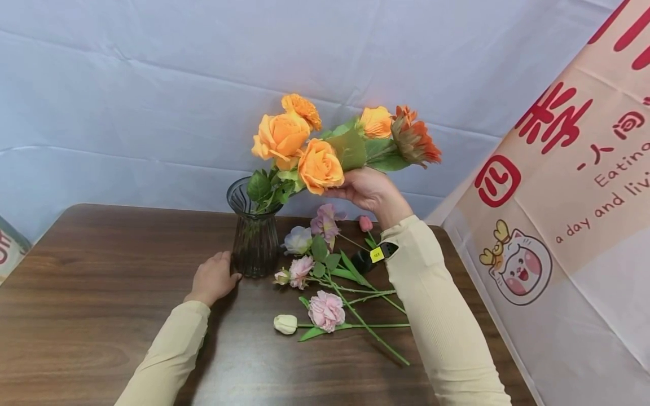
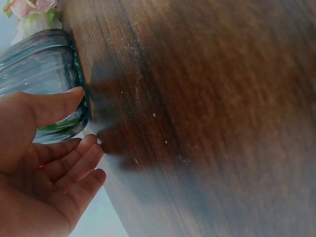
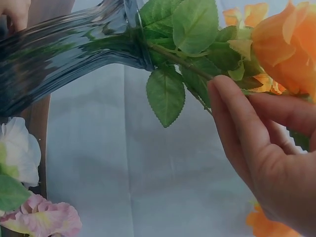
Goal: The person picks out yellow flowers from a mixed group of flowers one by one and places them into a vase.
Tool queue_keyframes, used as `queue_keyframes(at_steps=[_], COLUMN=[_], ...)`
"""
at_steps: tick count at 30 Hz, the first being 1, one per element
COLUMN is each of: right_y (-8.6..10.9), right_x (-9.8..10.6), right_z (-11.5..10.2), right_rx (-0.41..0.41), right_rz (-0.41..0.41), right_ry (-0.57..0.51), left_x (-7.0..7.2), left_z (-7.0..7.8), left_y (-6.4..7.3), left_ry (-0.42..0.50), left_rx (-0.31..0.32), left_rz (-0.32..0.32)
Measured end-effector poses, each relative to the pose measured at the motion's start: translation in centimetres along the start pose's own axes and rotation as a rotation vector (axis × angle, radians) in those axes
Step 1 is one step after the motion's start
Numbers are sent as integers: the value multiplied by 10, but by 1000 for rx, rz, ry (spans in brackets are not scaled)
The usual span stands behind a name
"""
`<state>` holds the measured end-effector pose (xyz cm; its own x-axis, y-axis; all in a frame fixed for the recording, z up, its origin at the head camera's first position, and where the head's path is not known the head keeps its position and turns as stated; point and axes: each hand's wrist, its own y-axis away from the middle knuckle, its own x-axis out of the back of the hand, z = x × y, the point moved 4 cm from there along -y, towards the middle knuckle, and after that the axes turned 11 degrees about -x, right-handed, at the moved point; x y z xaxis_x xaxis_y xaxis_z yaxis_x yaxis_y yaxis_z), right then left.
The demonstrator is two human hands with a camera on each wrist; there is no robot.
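A ribbed dark glass vase point(image 1: 255, 242) stands upright at the table's back edge. Beside its base is my left hand point(image 1: 213, 279); in the left wrist view the thumb lies against the glass and the relaxed fingers point(image 2: 81, 163) are at its side. Orange roses point(image 1: 281, 141) and leaves lean right out of the mouth. My right hand point(image 1: 373, 192) is just behind the blooms, pinching a green stem point(image 3: 190, 66) that runs into the vase; part of the grip is hidden. A rust-orange flower point(image 1: 416, 138) and another orange bloom point(image 1: 376, 121) rise beyond that hand.
On the wooden table point(image 1: 101, 293), right of the vase, lie a pink flower point(image 1: 326, 311), a white tulip point(image 1: 285, 324), a purple flower point(image 1: 326, 221) and a pink tulip point(image 1: 365, 224), stems crossing. Pale cloth point(image 1: 152, 113) hangs behind; a printed banner point(image 1: 563, 169) stands at right.
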<state>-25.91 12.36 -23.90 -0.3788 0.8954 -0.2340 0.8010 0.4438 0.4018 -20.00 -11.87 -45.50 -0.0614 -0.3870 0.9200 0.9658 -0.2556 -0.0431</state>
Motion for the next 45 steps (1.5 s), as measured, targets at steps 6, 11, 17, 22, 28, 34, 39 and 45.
queue_keyframes(at_steps=[6,11,17,22,28,34,39,45], right_y=[-1,-2,-4,-6,-6,-7,-9,-11], right_x=[-5,-9,-15,-20,-22,-25,-27,-28], right_z=[0,0,0,1,3,4,6,6], right_rx=[21,38,64,57,40,52,59,73], right_rz=[-34,-36,-47,-72,-85,-88,-94,-90], right_ry=[42,68,97,110,115,143,203,240], left_x=[0,-1,-3,-4,-5,-4,-4,-3], left_z=[0,0,1,0,0,0,0,1], left_y=[0,0,-1,-1,-1,0,0,0], left_ry=[2,-5,-22,-22,-16,-15,-12,-7], left_rx=[0,-3,-11,-11,-7,-8,-9,-2], left_rz=[1,4,18,19,17,22,24,26])
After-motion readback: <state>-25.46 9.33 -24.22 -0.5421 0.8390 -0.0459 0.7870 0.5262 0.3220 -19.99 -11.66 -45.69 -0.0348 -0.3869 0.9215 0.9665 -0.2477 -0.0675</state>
